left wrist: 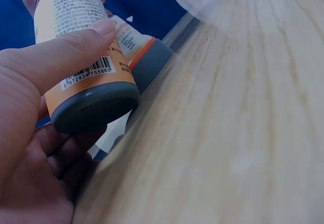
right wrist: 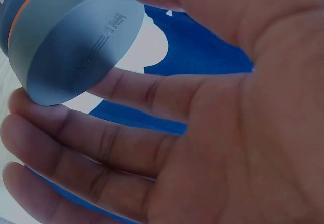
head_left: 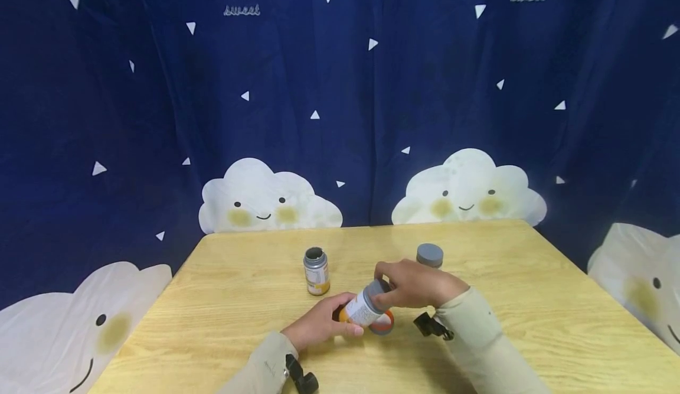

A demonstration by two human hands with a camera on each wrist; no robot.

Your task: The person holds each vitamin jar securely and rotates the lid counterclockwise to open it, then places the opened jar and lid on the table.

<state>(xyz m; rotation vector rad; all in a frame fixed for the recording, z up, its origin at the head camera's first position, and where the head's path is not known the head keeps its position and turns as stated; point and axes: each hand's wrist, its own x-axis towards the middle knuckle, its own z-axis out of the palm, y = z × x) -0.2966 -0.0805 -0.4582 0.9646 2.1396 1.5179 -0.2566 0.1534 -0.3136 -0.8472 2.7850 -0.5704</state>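
Note:
My left hand (head_left: 320, 323) grips the lower body of a supplement bottle (head_left: 359, 309) with a white and orange label, held tilted above the table. At its upper end is a grey screw cap (right wrist: 86, 44), which my right hand (head_left: 417, 283) holds between thumb and fingers. In the left wrist view the thumb (left wrist: 76, 46) lies across the label above a barcode. Just under the held bottle, a loose cap (head_left: 383, 324) with an orange-red rim lies on the table. Whether the held cap is loosened cannot be told.
An uncapped bottle (head_left: 317, 273) stands behind the left hand, its dark mouth showing. Another bottle with a grey cap (head_left: 430, 254) stands behind the right hand, mostly hidden by it. Both stand on the wooden table (head_left: 239, 287), with a blue curtain (head_left: 297, 69) behind.

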